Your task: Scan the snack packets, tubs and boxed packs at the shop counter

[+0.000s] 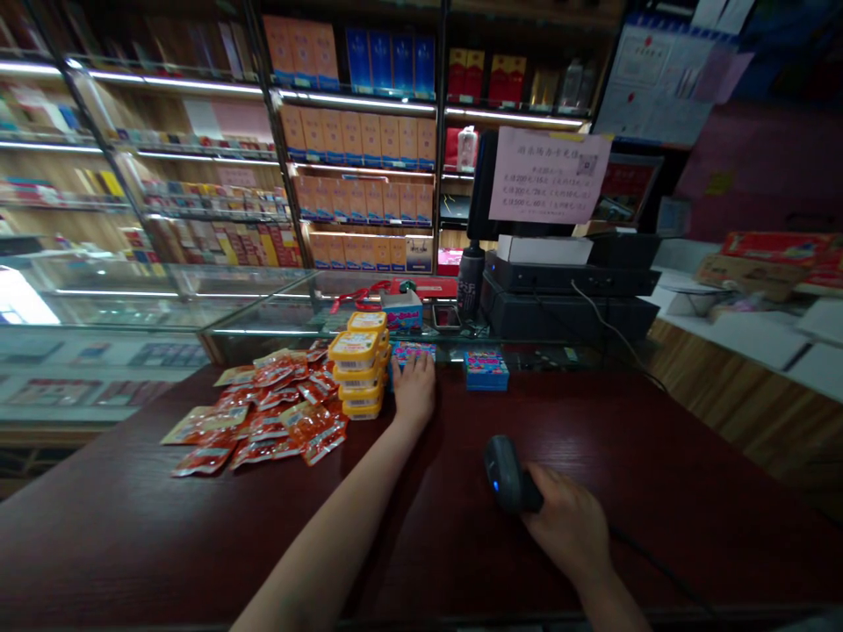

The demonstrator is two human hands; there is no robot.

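In the head view my left hand (414, 388) reaches forward on the dark red counter, its fingers over the front of a small blue printed box (414, 351). A stack of yellow-lidded plastic tubs (359, 373) stands just left of that hand. Further left lies a loose pile of orange snack packets (270, 408). My right hand (567, 518) is closed around the handle of a black barcode scanner (506, 474), which shows a blue light. Another blue printed box (486, 370) sits apart, to the right of my left hand.
Behind the counter (448, 527) is a glass display case (277, 303) with an opened blue carton (403, 312) and a phone (446, 316). A monitor (484, 189) with a paper notice stands over black equipment (566, 303). The scanner's cable trails right. Stocked shelves (359, 158) line the back.
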